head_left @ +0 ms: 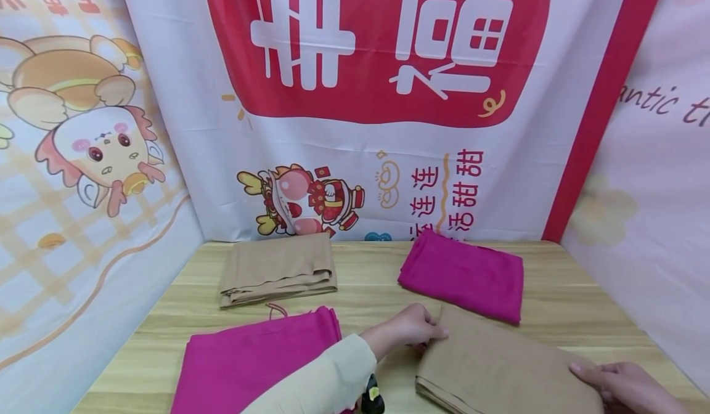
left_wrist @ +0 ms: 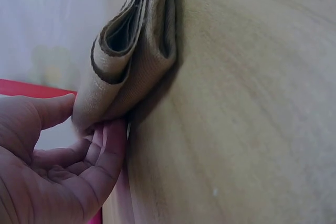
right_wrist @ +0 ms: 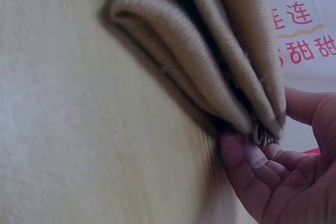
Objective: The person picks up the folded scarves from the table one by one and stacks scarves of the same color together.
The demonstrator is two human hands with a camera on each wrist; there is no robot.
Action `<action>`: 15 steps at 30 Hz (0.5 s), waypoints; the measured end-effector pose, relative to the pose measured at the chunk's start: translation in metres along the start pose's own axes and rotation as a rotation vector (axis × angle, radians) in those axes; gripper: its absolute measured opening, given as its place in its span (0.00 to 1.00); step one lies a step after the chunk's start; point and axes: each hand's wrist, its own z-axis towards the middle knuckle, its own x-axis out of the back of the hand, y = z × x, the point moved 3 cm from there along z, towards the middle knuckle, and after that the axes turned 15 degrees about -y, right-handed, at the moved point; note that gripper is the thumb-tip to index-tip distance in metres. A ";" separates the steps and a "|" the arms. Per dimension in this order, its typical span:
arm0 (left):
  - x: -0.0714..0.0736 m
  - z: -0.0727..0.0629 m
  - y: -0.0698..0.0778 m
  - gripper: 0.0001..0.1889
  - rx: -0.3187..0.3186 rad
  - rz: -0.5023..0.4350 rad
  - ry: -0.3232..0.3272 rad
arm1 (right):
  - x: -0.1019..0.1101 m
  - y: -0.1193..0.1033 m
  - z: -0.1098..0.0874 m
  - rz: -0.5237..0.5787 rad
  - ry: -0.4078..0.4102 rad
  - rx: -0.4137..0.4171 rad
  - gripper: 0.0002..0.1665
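A folded tan cloth (head_left: 505, 365) lies at the front right of the table. My left hand (head_left: 413, 326) pinches its far left corner. In the left wrist view, the thumb of that hand (left_wrist: 58, 169) is on one face of the cloth (left_wrist: 113, 82) and fingertips tuck under the other. At the opposite end my right hand (head_left: 629, 386) grips the right edge, thumb on top. The right wrist view shows the cloth's layered folds (right_wrist: 184, 56) and a short fringe between thumb and fingers of the right hand (right_wrist: 283, 177).
Behind the held cloth lies a folded magenta cloth (head_left: 460, 272). Another tan cloth (head_left: 280, 266) sits at the back left, and a magenta one (head_left: 249, 355) with a thin cord is under the left sleeve's side. Printed curtains (head_left: 377, 137) border the wooden table (head_left: 366, 260).
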 end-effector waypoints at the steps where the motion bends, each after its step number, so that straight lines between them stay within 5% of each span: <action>1: 0.000 0.000 0.000 0.14 -0.002 0.004 0.003 | 0.000 0.000 0.001 0.011 0.012 -0.005 0.24; 9: -0.001 0.000 0.001 0.17 -0.032 0.002 0.017 | -0.001 0.006 0.003 0.107 0.048 0.003 0.27; 15: -0.002 0.000 0.002 0.13 -0.021 -0.019 0.043 | -0.002 0.014 0.003 0.250 -0.014 0.000 0.55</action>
